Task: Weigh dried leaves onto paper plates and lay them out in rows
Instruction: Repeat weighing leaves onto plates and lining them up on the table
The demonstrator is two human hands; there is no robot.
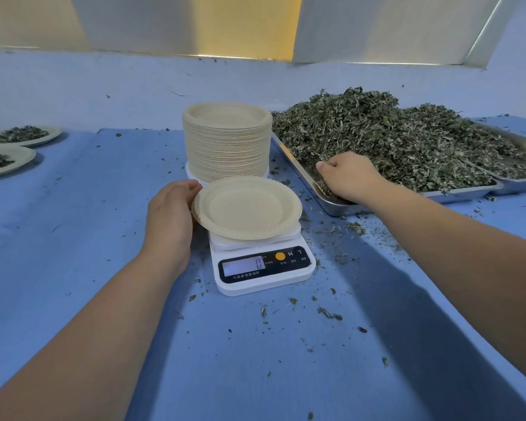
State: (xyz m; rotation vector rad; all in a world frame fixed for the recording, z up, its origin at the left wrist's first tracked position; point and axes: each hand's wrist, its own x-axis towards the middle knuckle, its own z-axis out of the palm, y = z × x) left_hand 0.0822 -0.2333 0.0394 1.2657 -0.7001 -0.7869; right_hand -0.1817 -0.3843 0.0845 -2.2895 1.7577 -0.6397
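Two hands work mid-frame: left hand (170,217) grips a round beige paper plate (246,208) on a white digital scale (264,268), right hand (349,177) clutches dried green leaves (392,138) in a steel tray (334,209).

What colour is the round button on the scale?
Orange-yellow; the round button on the white scale shows best in the head view.
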